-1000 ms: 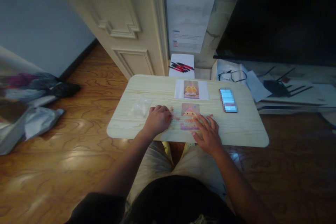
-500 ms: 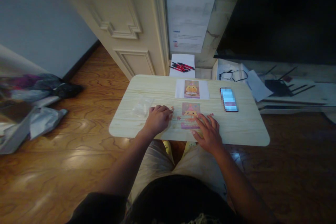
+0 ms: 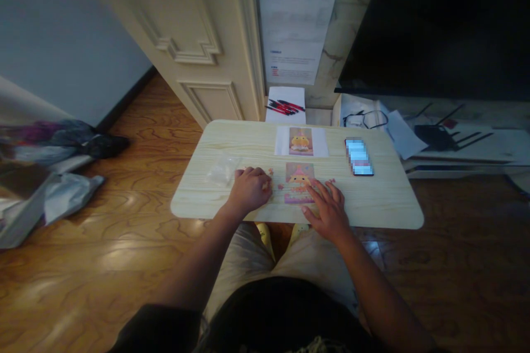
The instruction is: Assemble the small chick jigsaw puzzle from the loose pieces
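Change since earlier frames: almost none; both hands rest at the same places on the table, and only the view has shifted slightly, so the tabletop sits a little differently in the picture.
Left hand (image 3: 249,189): loosely curled, knuckles up, resting on the table (image 3: 381,204) just left of the puzzle; whether a piece is pinched under the fingers cannot be told.
Right hand (image 3: 327,209): open and flat, fingers spread, fingertips lying on the lower right edge of the puzzle; it grasps nothing.
Puzzle (image 3: 298,182): a small upright rectangle with a yellow figure on pink, lying flat near the table's front edge, between the two hands. Its long axis runs away from the person.
Key relation: the puzzle lies to the right of the left hand and to the upper left of the right hand; the right hand touches it, the left hand is just beside it, so the right is the nearer.
Loose pieces (image 3: 276,185): small pink bits scattered on the table by the left hand's fingertips, with a few more at the puzzle's upper right corner.
Reference picture (image 3: 301,141): the same yellow figure on a white sheet, farther back on the table, directly beyond the puzzle.
Plastic bag (image 3: 222,170): clear, crumpled, just beyond and left of the left hand.
Phone (image 3: 358,156): lying flat, well to the right of the puzzle.
Pens (image 3: 285,106): red and black, on a white sheet beyond the table.
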Motion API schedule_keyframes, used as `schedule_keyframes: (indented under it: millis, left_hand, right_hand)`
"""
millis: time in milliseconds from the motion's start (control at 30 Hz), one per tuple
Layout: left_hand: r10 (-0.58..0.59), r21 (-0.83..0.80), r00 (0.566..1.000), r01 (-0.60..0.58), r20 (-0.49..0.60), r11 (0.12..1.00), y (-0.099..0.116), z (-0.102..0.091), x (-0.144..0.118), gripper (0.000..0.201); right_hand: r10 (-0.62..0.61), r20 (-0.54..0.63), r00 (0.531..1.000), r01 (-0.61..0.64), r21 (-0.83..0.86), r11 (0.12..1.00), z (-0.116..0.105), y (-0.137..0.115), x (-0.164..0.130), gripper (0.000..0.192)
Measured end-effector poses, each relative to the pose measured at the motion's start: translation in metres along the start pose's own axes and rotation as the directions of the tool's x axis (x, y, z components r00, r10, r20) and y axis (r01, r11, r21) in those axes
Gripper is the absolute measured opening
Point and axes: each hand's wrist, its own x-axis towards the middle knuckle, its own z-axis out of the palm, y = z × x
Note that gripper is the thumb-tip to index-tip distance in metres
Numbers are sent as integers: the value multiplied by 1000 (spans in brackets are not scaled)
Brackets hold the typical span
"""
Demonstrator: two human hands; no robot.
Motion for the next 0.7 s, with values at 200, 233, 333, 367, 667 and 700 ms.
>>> schedule_keyframes:
  millis: [200,233,333,367,667,700]
  left_hand:
    - [-33,16,998,32,62,999,1,0,6,21]
    - [-40,17,997,39,66,999,1,0,6,20]
    - [-48,27,997,46,55,999,3,-1,7,19]
    - [-49,31,998,48,50,998,4,-1,7,19]
    - [-91,26,993,89,74,996,8,1,11,21]
    - [-90,12,992,89,85,996,8,1,12,20]
  right_hand:
    - [7,6,1000,-7,-2,1000,-1,0,1,61]
    - [11,8,1000,-11,-5,1000,-2,-1,1,61]
    - [15,25,1000,-15,-6,1000,-4,-10,3,56]
    - [5,35,999,-5,1,1000,-4,-15,4,54]
    - [-79,43,996,74,91,993,9,-35,39,49]
    - [-78,37,996,74,95,993,10,-35,42,49]
